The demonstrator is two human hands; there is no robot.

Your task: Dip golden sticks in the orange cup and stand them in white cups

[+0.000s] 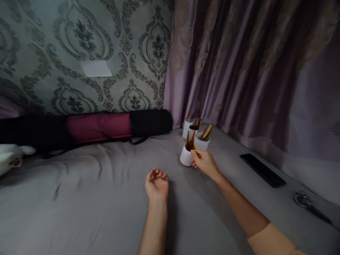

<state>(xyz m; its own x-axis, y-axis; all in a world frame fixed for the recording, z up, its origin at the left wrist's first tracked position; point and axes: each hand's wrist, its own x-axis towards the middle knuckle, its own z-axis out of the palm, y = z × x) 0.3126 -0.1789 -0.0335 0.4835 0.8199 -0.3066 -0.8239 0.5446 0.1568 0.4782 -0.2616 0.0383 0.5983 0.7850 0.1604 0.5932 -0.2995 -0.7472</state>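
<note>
My right hand [204,162] is at the right side of a small white cup [186,157], with thumb and fingers pinched near its rim. What they pinch, if anything, is hidden. Thin brown sticks [190,140] stand in that cup, and a bit of yellow shows just behind my fingers. Behind it a second white cup [202,142] holds gold-coloured sticks [206,132]. A white bottle-like container [188,129] with thin sticks at its top stands farther back. My left hand [157,183] rests palm up over the grey sheet, fingers loosely curled, holding nothing.
A black phone-like slab [262,170] and a dark-handled metal tool [305,202] lie on the grey sheet [79,198] at the right. A long black and maroon bag [98,126] lies along the wall. A white plush toy [10,157] is far left. Purple curtains [239,71] hang behind.
</note>
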